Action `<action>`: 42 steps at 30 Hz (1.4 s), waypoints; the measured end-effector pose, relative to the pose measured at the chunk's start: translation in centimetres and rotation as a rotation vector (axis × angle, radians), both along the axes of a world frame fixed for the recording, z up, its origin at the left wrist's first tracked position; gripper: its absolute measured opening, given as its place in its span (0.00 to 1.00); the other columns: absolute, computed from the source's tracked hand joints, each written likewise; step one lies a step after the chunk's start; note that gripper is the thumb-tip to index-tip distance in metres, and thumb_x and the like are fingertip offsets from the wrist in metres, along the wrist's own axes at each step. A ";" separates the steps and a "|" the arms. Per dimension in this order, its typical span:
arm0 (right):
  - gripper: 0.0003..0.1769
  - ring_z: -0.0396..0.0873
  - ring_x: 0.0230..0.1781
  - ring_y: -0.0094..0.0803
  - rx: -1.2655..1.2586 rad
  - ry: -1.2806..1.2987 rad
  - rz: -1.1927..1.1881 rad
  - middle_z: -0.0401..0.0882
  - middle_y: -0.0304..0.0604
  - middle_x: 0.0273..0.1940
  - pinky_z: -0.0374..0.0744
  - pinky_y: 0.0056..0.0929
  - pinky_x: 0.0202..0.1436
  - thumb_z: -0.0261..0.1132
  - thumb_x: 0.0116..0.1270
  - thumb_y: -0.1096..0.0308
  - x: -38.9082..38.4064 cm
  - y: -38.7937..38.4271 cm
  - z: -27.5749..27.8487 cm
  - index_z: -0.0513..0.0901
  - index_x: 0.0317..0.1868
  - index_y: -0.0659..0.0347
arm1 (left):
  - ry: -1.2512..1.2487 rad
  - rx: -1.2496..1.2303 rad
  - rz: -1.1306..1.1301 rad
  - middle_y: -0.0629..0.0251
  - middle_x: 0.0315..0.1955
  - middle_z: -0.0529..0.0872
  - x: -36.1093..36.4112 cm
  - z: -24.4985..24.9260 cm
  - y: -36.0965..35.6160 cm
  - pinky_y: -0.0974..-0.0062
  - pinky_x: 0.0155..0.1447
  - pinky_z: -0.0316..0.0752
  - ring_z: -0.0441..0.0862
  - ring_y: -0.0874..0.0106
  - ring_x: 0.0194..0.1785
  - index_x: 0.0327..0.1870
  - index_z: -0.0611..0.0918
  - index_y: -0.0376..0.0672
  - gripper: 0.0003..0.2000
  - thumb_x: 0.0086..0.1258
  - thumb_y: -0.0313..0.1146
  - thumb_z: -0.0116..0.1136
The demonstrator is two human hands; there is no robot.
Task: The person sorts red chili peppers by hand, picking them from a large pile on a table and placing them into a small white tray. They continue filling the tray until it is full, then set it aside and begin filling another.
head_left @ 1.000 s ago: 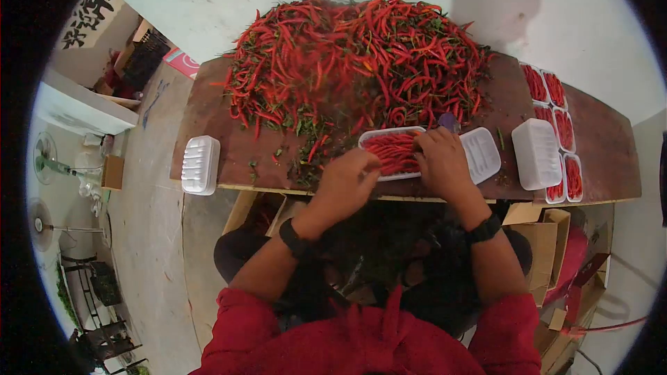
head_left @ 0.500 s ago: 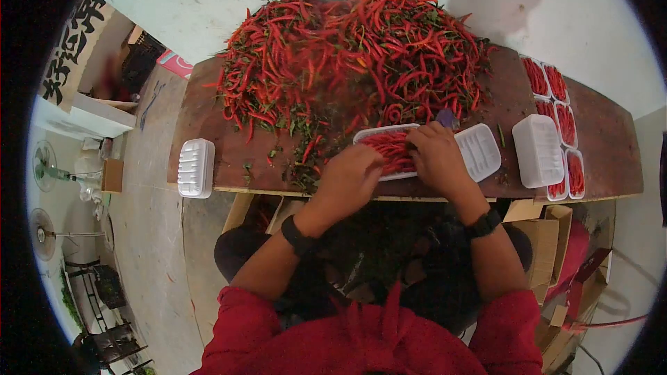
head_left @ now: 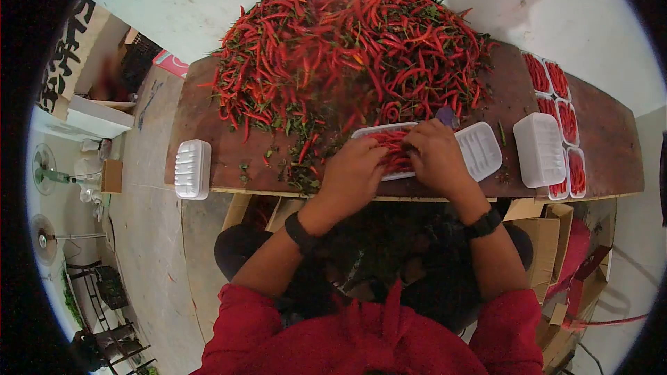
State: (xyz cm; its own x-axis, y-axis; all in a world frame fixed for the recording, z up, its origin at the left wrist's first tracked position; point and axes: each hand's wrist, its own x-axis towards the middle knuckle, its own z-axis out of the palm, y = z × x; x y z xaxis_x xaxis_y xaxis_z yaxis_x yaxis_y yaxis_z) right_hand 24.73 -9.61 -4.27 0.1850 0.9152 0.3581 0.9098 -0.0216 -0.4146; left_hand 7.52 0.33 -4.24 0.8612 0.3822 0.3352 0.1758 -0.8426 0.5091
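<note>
A white tray near the table's front edge holds red chilies. My left hand is over the tray's left part, its fingers bent down onto the chilies. From the right, my right hand reaches over the same chilies with curled fingers. The fingertips of both hands are partly hidden, so what they pinch does not show. An empty white tray lies just right of my right hand. Behind the hands rises a large heap of red chilies with green stems and leaves.
A stack of white trays stands at the right, beside several filled trays. Another white tray stack is at the table's left end. A purple object lies behind my right hand. Cardboard boxes are below the table's right side.
My left hand has shifted slightly to the right and down over the tray. My right hand has stayed nearly in place, with small finger movements. The view has shifted slightly.
</note>
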 end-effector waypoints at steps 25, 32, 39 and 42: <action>0.08 0.74 0.38 0.44 0.060 -0.041 -0.064 0.77 0.44 0.33 0.71 0.41 0.41 0.64 0.49 0.76 -0.4 -0.5 0.9 0.81 0.32 0.59 | -0.077 0.158 0.064 0.57 0.36 0.78 -0.6 1.1 1.5 0.62 0.46 0.73 0.75 0.56 0.43 0.36 0.79 0.39 0.10 0.52 0.27 0.59; 0.07 0.74 0.38 0.44 0.055 -0.023 -0.085 0.77 0.44 0.32 0.70 0.40 0.42 0.65 0.51 0.74 -1.1 -1.3 1.6 0.81 0.32 0.59 | 0.245 0.231 0.433 0.54 0.32 0.79 -6.3 1.9 5.9 0.56 0.38 0.74 0.79 0.53 0.37 0.34 0.78 0.41 0.09 0.57 0.34 0.60; 0.06 0.75 0.39 0.44 -0.066 -0.043 -0.013 0.78 0.45 0.33 0.70 0.41 0.42 0.64 0.51 0.74 -2.2 -1.1 1.7 0.80 0.32 0.60 | 0.440 0.222 0.476 0.54 0.31 0.81 -7.5 0.9 6.3 0.56 0.38 0.74 0.80 0.53 0.36 0.35 0.79 0.42 0.10 0.58 0.37 0.61; 0.08 0.75 0.40 0.45 -0.098 -0.083 -0.004 0.78 0.45 0.35 0.71 0.41 0.43 0.64 0.51 0.74 -3.2 -1.2 1.8 0.80 0.34 0.60 | 0.333 0.127 0.487 0.55 0.32 0.82 -7.6 2.7 5.4 0.57 0.39 0.74 0.80 0.53 0.36 0.35 0.79 0.42 0.10 0.57 0.37 0.62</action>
